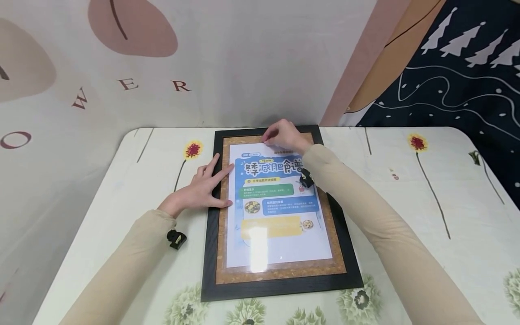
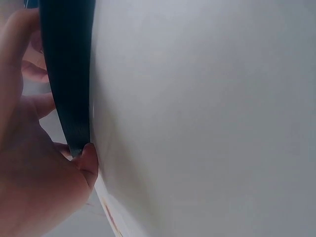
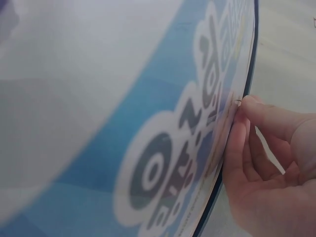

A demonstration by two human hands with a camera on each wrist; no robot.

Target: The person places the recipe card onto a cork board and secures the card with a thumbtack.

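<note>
A printed poster (image 1: 280, 250) with blue, green and yellow blocks lies on a cork board (image 1: 284, 268) inside a black frame (image 1: 280, 286). My right hand (image 1: 286, 135) is at the poster's top edge, its thumb and fingers pinching a small pin; the thin metal point (image 3: 238, 100) shows in the right wrist view, while the fingers hide most of its head. My left hand (image 1: 199, 187) rests with spread fingers across the frame's left side, index fingertip and thumb touching the poster's left edge. In the left wrist view, the dark frame side (image 2: 71, 74) runs beneath the fingers.
A flower-patterned cloth (image 1: 406, 203) covers the table. Behind its far edge hangs a pale curtain (image 1: 252, 67) with printed letters, and at the right a dark cloth (image 1: 455, 99) with tree prints. Bright light reflects off the poster's lower part.
</note>
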